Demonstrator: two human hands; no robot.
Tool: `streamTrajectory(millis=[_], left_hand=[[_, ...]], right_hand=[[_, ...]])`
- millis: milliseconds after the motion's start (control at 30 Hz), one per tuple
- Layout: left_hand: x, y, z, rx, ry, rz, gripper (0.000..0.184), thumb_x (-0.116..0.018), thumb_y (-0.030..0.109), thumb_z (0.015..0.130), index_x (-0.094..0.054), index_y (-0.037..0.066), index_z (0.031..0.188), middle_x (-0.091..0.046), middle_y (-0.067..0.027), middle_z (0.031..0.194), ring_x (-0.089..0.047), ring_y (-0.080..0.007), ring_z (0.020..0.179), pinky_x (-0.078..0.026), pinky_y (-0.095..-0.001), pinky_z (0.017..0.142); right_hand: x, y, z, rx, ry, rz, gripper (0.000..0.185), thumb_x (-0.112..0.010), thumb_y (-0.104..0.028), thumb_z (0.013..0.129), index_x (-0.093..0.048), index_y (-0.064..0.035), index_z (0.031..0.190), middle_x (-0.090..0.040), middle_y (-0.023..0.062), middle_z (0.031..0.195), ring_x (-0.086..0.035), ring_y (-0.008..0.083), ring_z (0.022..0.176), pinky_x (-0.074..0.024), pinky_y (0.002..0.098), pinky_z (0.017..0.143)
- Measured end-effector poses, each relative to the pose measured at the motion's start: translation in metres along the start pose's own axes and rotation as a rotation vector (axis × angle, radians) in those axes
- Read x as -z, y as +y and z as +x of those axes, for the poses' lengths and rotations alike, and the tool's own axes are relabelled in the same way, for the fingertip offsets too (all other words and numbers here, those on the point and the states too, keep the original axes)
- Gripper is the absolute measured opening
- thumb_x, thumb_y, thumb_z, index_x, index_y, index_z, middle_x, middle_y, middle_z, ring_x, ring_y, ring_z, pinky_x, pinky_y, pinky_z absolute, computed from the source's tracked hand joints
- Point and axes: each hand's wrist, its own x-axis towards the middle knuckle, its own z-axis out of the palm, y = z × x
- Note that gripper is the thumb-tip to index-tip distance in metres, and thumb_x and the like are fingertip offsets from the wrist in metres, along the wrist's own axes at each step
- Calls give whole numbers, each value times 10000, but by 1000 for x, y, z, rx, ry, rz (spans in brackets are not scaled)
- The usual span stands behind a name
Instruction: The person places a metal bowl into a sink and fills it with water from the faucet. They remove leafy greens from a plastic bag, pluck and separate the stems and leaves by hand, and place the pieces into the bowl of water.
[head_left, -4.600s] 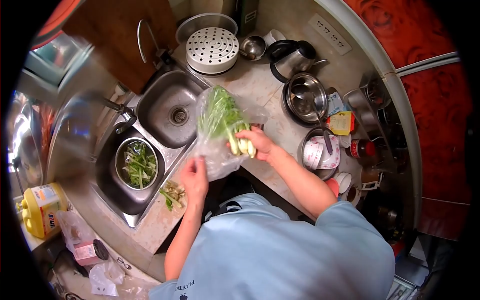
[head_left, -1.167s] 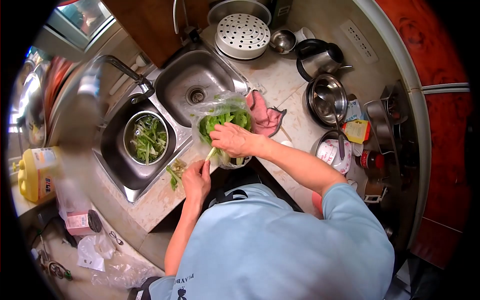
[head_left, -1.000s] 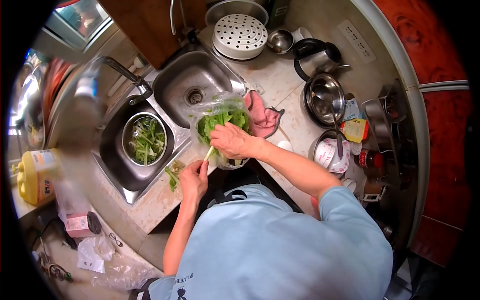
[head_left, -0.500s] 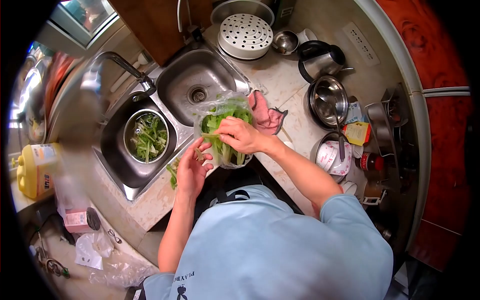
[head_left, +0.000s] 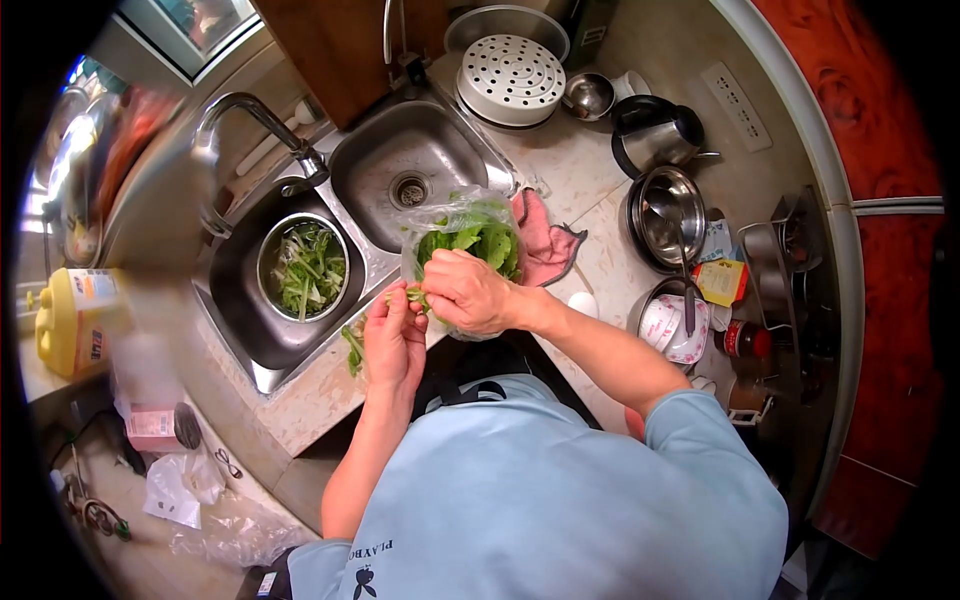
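Between my two hands is a small piece of green stalk (head_left: 417, 296). My left hand (head_left: 395, 340) pinches one end of it, and my right hand (head_left: 468, 290) is closed round the other. Behind my right hand, leafy greens (head_left: 484, 242) fill a clear plastic bag (head_left: 455, 211) at the counter's front edge, beside the sink. Some green trimmings (head_left: 353, 348) lie on the counter to the left of my left hand. A metal bowl (head_left: 345, 278) with cut greens (head_left: 308, 268) and water stands in the left sink basin.
A pink cloth (head_left: 547, 240) lies right of the bag, with a white egg-like object (head_left: 583, 304) nearby. Farther back are a white steamer tray (head_left: 512, 82) and a kettle (head_left: 660, 135). Metal bowls (head_left: 670, 215) and a patterned bowl (head_left: 672, 328) stand right. The faucet (head_left: 262, 112) arches over the left basin.
My left hand's fingers, spread half a second ago, have closed on the stalk piece. My right hand has turned and closed more tightly. Earlier, the bag was held up; now it rests on the counter.
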Motion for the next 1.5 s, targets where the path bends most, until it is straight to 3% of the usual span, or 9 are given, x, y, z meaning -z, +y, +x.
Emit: streamTrajectory(millis=[267, 367, 500, 567, 733, 800, 1100, 1267, 1500], left_hand=[[87, 42, 51, -114, 195, -51, 250, -602, 243, 920, -579, 100, 1124, -602, -32, 1043, -568, -149, 925, -492, -277, 803], [110, 76, 75, -63, 406, 4, 584, -640, 332, 881, -392, 127, 1368, -452, -52, 1353, -389, -256, 1268, -224, -484, 1083], [120, 51, 73, -46, 521, 338, 607, -616, 300, 896, -345, 123, 1410, -410, -35, 1415, -372, -229, 1301, -286, -461, 1032], [91, 28, 54, -91, 400, 408, 418, -618, 249, 895, -507, 84, 1263, -576, -14, 1170, -531, -140, 1030, -396, -378, 898], [19, -5, 4, 483, -38, 392, 553, -477, 492, 943, -537, 11, 1208, -596, -127, 1152, -606, -191, 940, -496, -350, 791], [5, -10, -2, 671, -146, 108, 647, -378, 602, 931, -517, 35, 1211, -610, -115, 1113, -610, -237, 987, -503, -378, 828], [16, -31, 11, 270, -51, 143, 254, -493, 80, 950, -526, 13, 1193, -613, -93, 1121, -619, -190, 981, -524, -346, 856], [0, -29, 18, 256, -82, 290, 284, -546, 146, 939, -553, 14, 1191, -625, -77, 1113, -611, -170, 991, -507, -303, 830], [39, -45, 40, -127, 124, 857, 255, -624, 173, 884, -639, -10, 1059, -682, -72, 935, -636, -139, 814, -492, -260, 732]], right_hand=[[6, 5, -14, -626, 468, 666, 157, -518, -116, 946, -600, 18, 953, -601, 45, 898, -551, 150, 774, -437, 249, 716], [6, 17, -30, -737, 598, 1035, 183, -477, -145, 971, -596, -49, 1072, -605, 19, 1012, -567, 125, 884, -469, 281, 749], [13, 16, -48, -817, 783, 1478, 264, -465, -218, 965, -546, -101, 1187, -589, 15, 1135, -555, 140, 1000, -494, 308, 764], [8, 23, -64, -872, 805, 1636, 278, -452, -239, 959, -535, -112, 1191, -586, 16, 1148, -550, 148, 1011, -494, 332, 778], [7, -10, -71, -805, 884, 1518, 185, -481, -129, 913, -568, -81, 1069, -607, 36, 1092, -562, 183, 983, -486, 340, 776], [9, -22, -74, -358, 376, 460, 139, -564, -36, 801, -595, -45, 935, -621, 70, 1016, -569, 227, 929, -479, 349, 749], [7, -35, -75, -295, 280, -6, 197, -699, -110, 695, -635, -17, 857, -639, 101, 958, -581, 292, 883, -494, 380, 766], [-6, -33, -62, -868, 305, 192, 296, -694, -187, 764, -620, -1, 983, -642, 145, 885, -622, 261, 777, -488, 362, 658], [-21, 47, -73, -995, 442, -159, 164, -610, -165, 777, -618, -5, 814, -639, 168, 744, -621, 365, 711, -481, 447, 638]])
